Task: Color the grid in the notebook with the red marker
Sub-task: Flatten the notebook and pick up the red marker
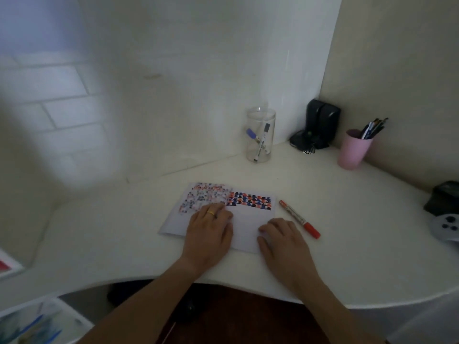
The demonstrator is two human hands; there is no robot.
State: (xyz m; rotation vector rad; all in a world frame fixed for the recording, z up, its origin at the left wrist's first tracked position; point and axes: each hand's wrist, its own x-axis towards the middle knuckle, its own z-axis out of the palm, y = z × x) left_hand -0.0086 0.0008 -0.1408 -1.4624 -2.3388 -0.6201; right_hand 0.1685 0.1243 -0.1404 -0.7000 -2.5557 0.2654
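Note:
An open notebook [248, 219] lies flat on the white desk [347, 244], with red and blue coloured squares across the top of both pages. My left hand [210, 234], wearing a gold ring, rests flat on the fold and lower left page. On the lower right page my right hand [283, 242] lies palm down with its fingers slightly curled, holding nothing. The red marker [299, 218], capped, lies on the desk just right of the notebook, a little beyond my right hand's fingertips.
A clear jar [260, 135] with markers stands at the back. A black device [318, 125] sits in the corner, and a pink cup [352, 150] of pens is to its right. Dark objects [444, 202] lie at the far right edge.

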